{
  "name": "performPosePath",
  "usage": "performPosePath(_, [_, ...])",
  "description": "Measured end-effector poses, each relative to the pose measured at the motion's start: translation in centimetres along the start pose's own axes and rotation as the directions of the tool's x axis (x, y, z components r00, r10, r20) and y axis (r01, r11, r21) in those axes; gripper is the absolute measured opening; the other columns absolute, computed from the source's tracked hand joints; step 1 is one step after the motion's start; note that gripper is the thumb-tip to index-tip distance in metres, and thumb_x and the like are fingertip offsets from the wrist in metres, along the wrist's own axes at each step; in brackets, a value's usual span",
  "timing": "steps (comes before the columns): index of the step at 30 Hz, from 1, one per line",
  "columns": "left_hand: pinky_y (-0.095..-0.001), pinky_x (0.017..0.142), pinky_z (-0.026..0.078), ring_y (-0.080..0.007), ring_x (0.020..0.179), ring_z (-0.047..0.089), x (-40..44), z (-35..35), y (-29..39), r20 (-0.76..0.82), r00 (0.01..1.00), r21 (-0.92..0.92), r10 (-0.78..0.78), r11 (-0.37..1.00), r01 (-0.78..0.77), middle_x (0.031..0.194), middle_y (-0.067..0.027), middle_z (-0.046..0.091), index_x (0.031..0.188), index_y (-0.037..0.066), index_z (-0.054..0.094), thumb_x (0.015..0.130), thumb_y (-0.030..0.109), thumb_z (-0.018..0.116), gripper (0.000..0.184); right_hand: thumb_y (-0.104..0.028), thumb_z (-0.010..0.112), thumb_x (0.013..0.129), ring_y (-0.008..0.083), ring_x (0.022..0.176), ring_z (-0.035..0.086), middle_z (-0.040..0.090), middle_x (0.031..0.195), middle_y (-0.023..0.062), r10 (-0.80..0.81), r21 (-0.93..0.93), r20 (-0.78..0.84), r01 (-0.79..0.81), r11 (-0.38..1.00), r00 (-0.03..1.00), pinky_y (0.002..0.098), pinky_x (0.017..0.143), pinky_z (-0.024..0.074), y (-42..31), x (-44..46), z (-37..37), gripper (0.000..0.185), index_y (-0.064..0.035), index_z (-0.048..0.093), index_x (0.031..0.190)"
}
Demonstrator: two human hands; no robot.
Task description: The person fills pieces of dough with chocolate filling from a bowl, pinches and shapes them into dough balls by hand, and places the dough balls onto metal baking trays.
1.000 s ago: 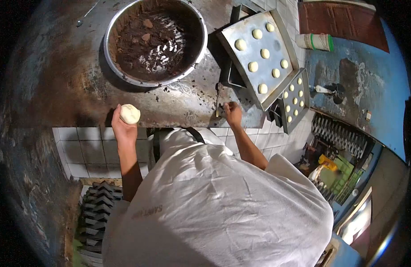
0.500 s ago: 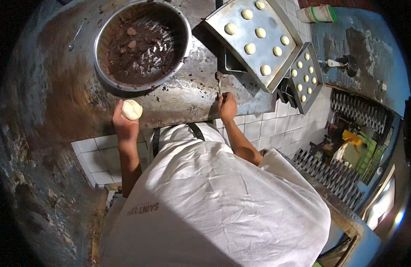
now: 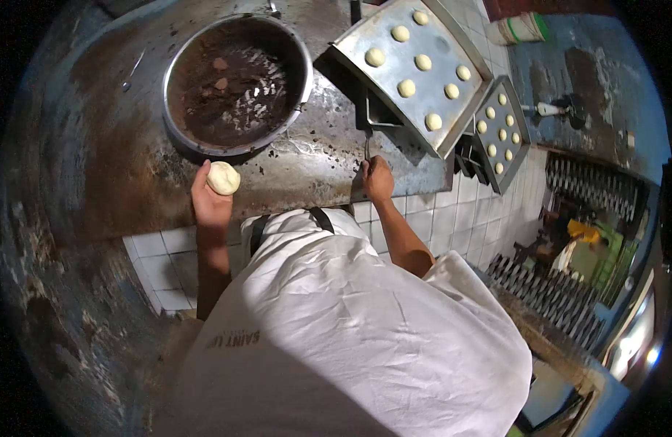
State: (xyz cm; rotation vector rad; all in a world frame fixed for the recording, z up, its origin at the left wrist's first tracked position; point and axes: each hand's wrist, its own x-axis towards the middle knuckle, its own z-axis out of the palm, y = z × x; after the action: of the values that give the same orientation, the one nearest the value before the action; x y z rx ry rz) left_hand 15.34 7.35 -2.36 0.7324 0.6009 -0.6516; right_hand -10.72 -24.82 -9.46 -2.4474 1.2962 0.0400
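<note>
Left of the frame's centre, before the table (image 3: 121, 175), a dough ball (image 3: 224, 178) — pale cream, round, faintly creased on top — sits in the left hand (image 3: 212, 204), its grip cupped round one side of it. Near the centre, the right hand (image 3: 379, 180) has its grip pinched on a thin spoon (image 3: 367, 148). Lower down, the white shirt (image 3: 394, 328) reads "SAINT L" — the remaining letters are unclear.

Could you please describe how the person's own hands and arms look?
The left hand and right hand are gloveless, with no watch or bracelet visible. A white shirt leaves the forearms bare and carries small lettering, partly unreadable.
</note>
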Motion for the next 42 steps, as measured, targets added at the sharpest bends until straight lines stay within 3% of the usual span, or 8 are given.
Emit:
performPosePath(7, [-0.0379, 0.094, 0.052, -0.0179, 0.106, 0.064, -2.0, 0.3, 0.9, -0.16, 0.986, -0.017, 0.053, 0.998, -0.056, 0.111, -0.0028, 0.064, 0.115, 0.01, 0.06, 0.1, 0.028, 0.065, 0.024, -0.002, 0.06, 0.082, 0.0523, 0.095, 0.06, 0.061, 0.099, 0.0299, -0.225, 0.152, 0.122, 0.206, 0.967, 0.967, 0.0565, 0.079, 0.0463, 1.9, -1.1, -1.7, 0.044, -0.0019, 0.039, 0.12])
performPosePath(11, [-0.0385, 0.095, 0.051, -0.0189, 0.107, 0.063, -1.8, -2.2, 0.9, -0.111, 0.992, -0.135, 0.065, 0.988, -0.08, 0.112, -0.003, 0.064, 0.116, 0.01, 0.059, 0.101, 0.032, 0.064, 0.027, -0.001, 0.058, 0.084, 0.052, 0.095, 0.06, 0.061, 0.102, 0.0299, -0.258, 0.203, 0.153, 0.225, 0.953, 0.954, 0.0555, 0.078, 0.0463, -8.5, -1.4, -8.9, 0.044, -0.0037, 0.041, 0.124])
performPosePath(14, [-0.0423, 0.101, 0.05, -0.0221, 0.112, 0.062, -2.1, -2.6, 1.2, -0.094, 0.994, -0.201, 0.061, 0.976, -0.078, 0.116, -0.0053, 0.065, 0.118, 0.008, 0.059, 0.102, 0.031, 0.062, 0.029, 0.0, 0.053, 0.087, 0.0487, 0.095, 0.062, 0.066, 0.102, 0.0239, -0.489, 0.145, 0.049, 0.479, 0.866, 0.871, 0.0541, 0.078, 0.0488, -19.0, 0.9, -12.6, 0.037, -0.0073, 0.049, 0.123])
performPosePath(20, [-0.0408, 0.101, 0.048, -0.021, 0.114, 0.06, -2.7, -3.4, 1.6, -0.17, 0.983, -0.226, 0.074, 0.968, -0.112, 0.12, -0.0049, 0.063, 0.119, 0.008, 0.058, 0.101, 0.026, 0.061, 0.025, -0.011, 0.052, 0.089, 0.0375, 0.092, 0.07, 0.07, 0.099, 0.0163, -0.713, -0.173, 0.23, 0.748, 0.64, 0.663, 0.0499, 0.071, 0.0551, -29.8, 7.5, -3.8, 0.029, -0.015, 0.059, 0.116])
performPosePath(28, [-0.0399, 0.101, 0.049, -0.0207, 0.113, 0.063, -4.7, -10.0, 1.5, -0.295, 0.944, -0.312, 0.149, 0.919, -0.242, 0.117, -0.0043, 0.068, 0.116, 0.009, 0.062, 0.098, 0.025, 0.064, 0.024, -0.009, 0.052, 0.089, 0.0363, 0.076, 0.073, 0.071, 0.083, 0.0182, -0.746, -0.267, 0.293, 0.801, 0.536, 0.597, 0.0477, 0.062, 0.0565, -31.8, 9.8, 3.0, 0.036, -0.0174, 0.061, 0.124])
performPosePath(37, [-0.0397, 0.101, 0.049, -0.021, 0.112, 0.063, -4.9, -9.1, 1.4, -0.228, 0.954, -0.339, 0.197, 0.902, -0.267, 0.116, -0.0049, 0.067, 0.115, 0.008, 0.062, 0.099, 0.026, 0.063, 0.025, -0.013, 0.057, 0.088, 0.0371, 0.092, 0.073, 0.073, 0.099, 0.0214, -0.632, -0.249, 0.466, 0.777, 0.578, 0.619, 0.0488, 0.073, 0.0577, -31.6, 12.0, 5.4, 0.031, -0.0157, 0.065, 0.118])
performPosePath(40, [-0.0398, 0.101, 0.049, -0.0211, 0.111, 0.064, -4.8, -6.1, 1.4, -0.19, 0.955, -0.327, 0.229, 0.902, -0.282, 0.116, -0.0055, 0.067, 0.117, 0.007, 0.061, 0.1, 0.026, 0.061, 0.026, -0.012, 0.06, 0.087, 0.0268, 0.083, 0.071, 0.072, 0.091, 0.0136, -0.758, 0.113, 0.441, 0.808, 0.579, 0.482, 0.0407, 0.069, 0.0543, -30.3, 13.2, 2.9, 0.021, -0.0107, 0.066, 0.108])
performPosePath(42, [-0.04, 0.102, 0.048, -0.0213, 0.112, 0.063, -4.3, -4.1, 1.1, -0.166, 0.957, -0.332, 0.237, 0.9, -0.281, 0.116, -0.0061, 0.067, 0.119, 0.005, 0.06, 0.1, 0.025, 0.06, 0.027, -0.008, 0.06, 0.091, 0.0138, 0.085, 0.061, 0.066, 0.09, 0.0057, -0.724, 0.589, 0.597, 0.423, 0.689, 0.346, 0.0301, 0.074, 0.0485, -29.3, 12.3, -1.6, 0.01, -0.0059, 0.065, 0.1])
